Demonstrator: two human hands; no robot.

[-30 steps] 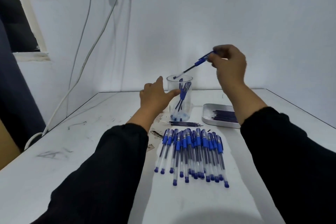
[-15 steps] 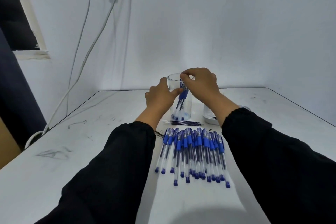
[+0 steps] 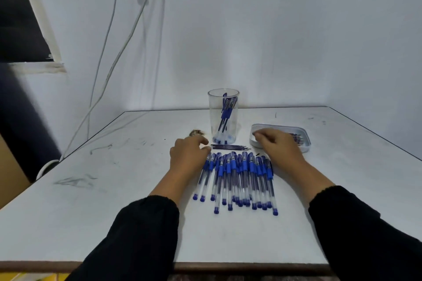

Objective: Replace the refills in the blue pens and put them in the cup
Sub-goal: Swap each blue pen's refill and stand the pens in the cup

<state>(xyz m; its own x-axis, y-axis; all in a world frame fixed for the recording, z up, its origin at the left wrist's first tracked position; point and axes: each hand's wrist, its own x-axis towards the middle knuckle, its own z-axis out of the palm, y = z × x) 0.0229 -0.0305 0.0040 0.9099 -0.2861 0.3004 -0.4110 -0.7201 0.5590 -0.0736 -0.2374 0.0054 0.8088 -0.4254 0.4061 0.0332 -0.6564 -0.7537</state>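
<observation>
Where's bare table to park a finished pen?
Free: the white table left of the left hand, and right of the right hand below the white tray. Crowded: between the hands, row of blue-capped pens, loose refills, clear plastic cup.

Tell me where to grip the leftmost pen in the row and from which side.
Probably pinch the leftmost pen at its blue grip section near the far end, coming from above and from the left with the left hand, which already rests there. It lies flat, its left side is free, and other pens crowd its right.
</observation>
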